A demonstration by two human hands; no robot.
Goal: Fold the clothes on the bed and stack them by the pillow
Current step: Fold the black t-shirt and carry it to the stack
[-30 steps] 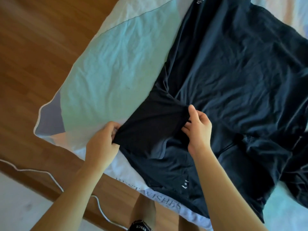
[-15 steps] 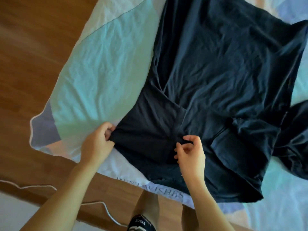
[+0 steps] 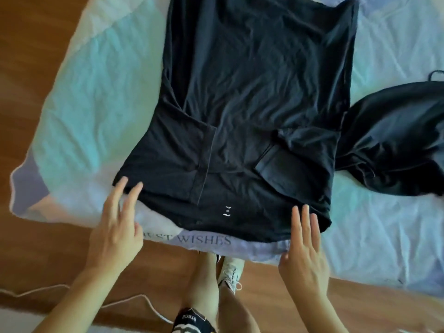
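A dark navy T-shirt (image 3: 259, 97) lies flat on the pale bed sheet (image 3: 91, 97), both sleeves folded in over its body, collar end toward me. My left hand (image 3: 115, 227) hovers with straight fingers at the shirt's near left corner, fingertips at the cloth's edge. At the near right corner, my right hand (image 3: 305, 248) is spread open, fingertips just over the shirt's edge. Neither hand holds anything. A second dark garment (image 3: 396, 140) lies crumpled to the right, touching the shirt. No pillow is in view.
The bed's near edge carries a sheet border with printed letters (image 3: 204, 240). Wooden floor (image 3: 28, 56) runs along the left and near side. A white cable (image 3: 134, 301) lies on the floor, and my legs and a shoe (image 3: 230, 272) stand below the edge.
Both hands let go of the left sleeve after laying it over the shirt. They drew back toward me and opened at the shirt's near corners. The view shifted left.
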